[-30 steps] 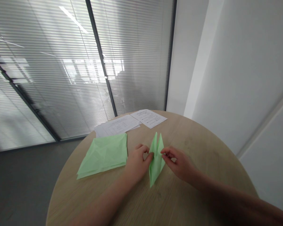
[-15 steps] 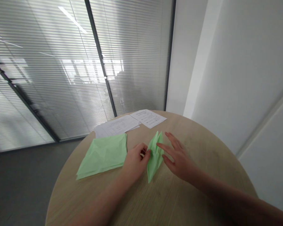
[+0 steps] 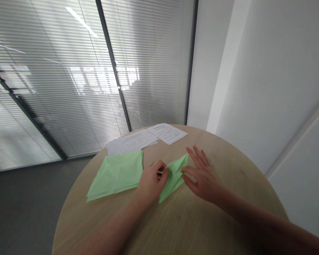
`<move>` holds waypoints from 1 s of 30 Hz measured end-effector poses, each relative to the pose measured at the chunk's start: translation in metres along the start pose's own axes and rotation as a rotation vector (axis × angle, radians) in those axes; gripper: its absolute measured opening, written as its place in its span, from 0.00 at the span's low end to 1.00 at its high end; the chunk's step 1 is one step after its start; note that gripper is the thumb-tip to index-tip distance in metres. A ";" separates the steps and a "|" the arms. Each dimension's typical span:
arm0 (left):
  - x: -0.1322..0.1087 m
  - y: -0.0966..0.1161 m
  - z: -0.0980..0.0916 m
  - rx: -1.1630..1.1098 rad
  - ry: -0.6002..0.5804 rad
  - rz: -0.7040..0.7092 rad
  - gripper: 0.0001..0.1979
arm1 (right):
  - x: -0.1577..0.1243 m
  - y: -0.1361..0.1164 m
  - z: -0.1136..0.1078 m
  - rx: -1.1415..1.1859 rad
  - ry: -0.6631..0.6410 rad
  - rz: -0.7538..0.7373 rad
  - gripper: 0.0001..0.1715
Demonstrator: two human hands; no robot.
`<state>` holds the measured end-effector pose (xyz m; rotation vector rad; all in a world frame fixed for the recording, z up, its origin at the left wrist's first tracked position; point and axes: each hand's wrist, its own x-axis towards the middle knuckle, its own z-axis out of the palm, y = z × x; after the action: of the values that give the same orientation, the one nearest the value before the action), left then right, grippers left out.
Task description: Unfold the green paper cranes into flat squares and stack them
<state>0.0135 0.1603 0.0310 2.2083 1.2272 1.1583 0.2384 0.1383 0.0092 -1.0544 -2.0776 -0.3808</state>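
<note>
A folded piece of green paper (image 3: 174,175) is held between my two hands above the table's middle. My left hand (image 3: 152,179) pinches its left edge between thumb and bent fingers. On the other side, my right hand (image 3: 200,177) has thumb and index finger closed on the right edge, while its remaining fingers are stretched out and apart. The paper's upper tip points toward the right fingers, and its lower tip hangs toward me. Left of my left hand lies a stack of green paper sheets (image 3: 118,173), creased on top.
White printed sheets (image 3: 134,142) overlap at the far side of the round wooden table (image 3: 236,177), and another printed page (image 3: 167,132) lies beside them. A glass partition with blinds (image 3: 159,71) stands beyond the table, and a white wall (image 3: 276,81) rises on the right.
The folded green paper has turned from nearly edge-on to a flatter, more slanted view. My right thumb and index finger have closed on its right edge.
</note>
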 end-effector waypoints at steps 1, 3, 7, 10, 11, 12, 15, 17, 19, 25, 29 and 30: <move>0.000 -0.001 0.000 -0.003 0.008 -0.013 0.09 | 0.000 0.001 -0.001 0.009 0.002 -0.007 0.07; 0.002 -0.003 -0.001 -0.009 0.027 -0.044 0.09 | 0.000 0.002 -0.002 0.024 0.003 -0.031 0.07; 0.005 -0.008 -0.004 0.016 0.076 -0.059 0.09 | 0.001 0.003 -0.005 0.043 0.006 -0.075 0.07; 0.007 -0.010 -0.007 0.033 0.103 -0.035 0.09 | 0.002 0.005 -0.006 0.040 0.004 -0.078 0.07; 0.007 -0.010 -0.008 0.032 0.108 -0.029 0.09 | 0.002 0.006 -0.006 0.035 0.005 -0.076 0.07; 0.007 -0.010 -0.008 0.030 0.116 -0.025 0.09 | 0.002 0.007 -0.006 0.029 0.008 -0.072 0.07; 0.008 -0.010 -0.009 0.019 0.141 -0.012 0.10 | 0.003 0.011 -0.008 0.015 0.015 -0.059 0.07; 0.008 -0.010 -0.009 0.015 0.156 -0.003 0.10 | 0.003 0.013 -0.009 0.017 0.011 -0.056 0.08; 0.008 -0.010 -0.009 0.015 0.152 0.013 0.09 | 0.004 0.013 -0.011 0.030 -0.004 -0.059 0.08; 0.005 -0.013 -0.010 0.078 0.058 0.162 0.05 | 0.005 0.017 -0.009 0.133 -0.074 -0.004 0.08; 0.003 -0.013 -0.011 0.156 0.008 0.322 0.07 | 0.005 0.021 -0.003 0.245 -0.144 0.170 0.12; 0.002 -0.013 -0.011 0.169 0.001 0.362 0.07 | 0.004 0.021 -0.001 0.295 -0.166 0.219 0.15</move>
<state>-0.0017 0.1685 0.0305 2.6362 0.9812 1.2217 0.2538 0.1529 0.0119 -1.1471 -2.0541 0.1239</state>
